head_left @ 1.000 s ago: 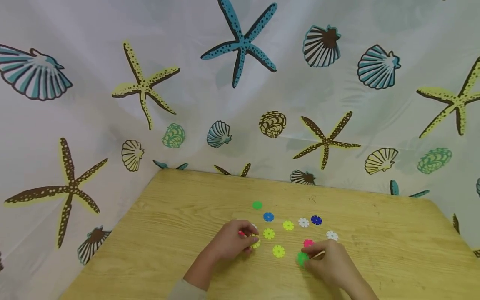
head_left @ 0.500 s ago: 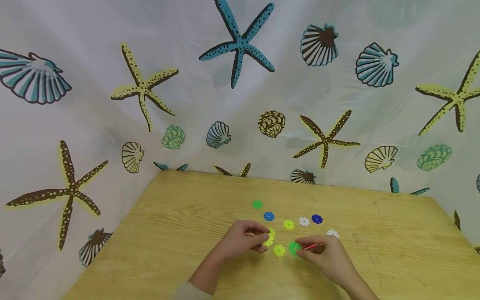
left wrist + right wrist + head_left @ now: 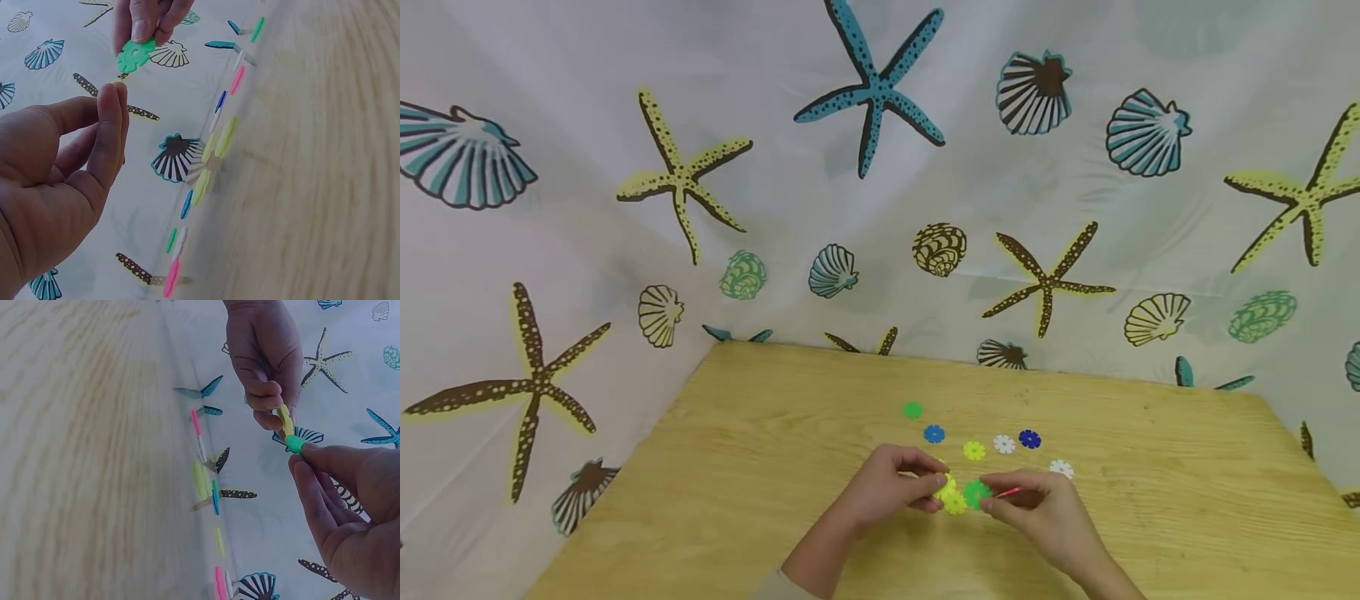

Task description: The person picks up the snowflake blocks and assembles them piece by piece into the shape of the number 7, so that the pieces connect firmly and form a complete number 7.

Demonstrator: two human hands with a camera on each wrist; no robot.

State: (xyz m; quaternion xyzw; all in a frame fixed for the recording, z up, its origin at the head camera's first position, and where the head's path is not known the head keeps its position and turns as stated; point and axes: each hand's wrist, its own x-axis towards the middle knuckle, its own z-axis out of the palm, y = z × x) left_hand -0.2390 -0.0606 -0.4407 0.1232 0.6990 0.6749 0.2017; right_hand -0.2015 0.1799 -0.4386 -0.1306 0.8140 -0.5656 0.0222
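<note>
Low over the wood-grain surface (image 3: 760, 450), a person's left hand (image 3: 891, 485) pinches a yellow disc (image 3: 285, 419) between thumb and fingers, while the right hand (image 3: 1048, 510) pinches a notched green disc (image 3: 977, 494) facing it. From where I stand, this looks like a lining-up step; the next move would seem to call for matching notch to notch, then a straight push, with a slanted entry the likely snag. The head view shows one pink disc (image 3: 1011, 492) only as a sliver by the right hand; the left wrist view adds another pink piece (image 3: 172, 278) and a white piece (image 3: 180, 242) on the surface. That view hides the yellow disc, which the right wrist view shows at the green disc's edge, touching or not, I cannot tell.
</note>
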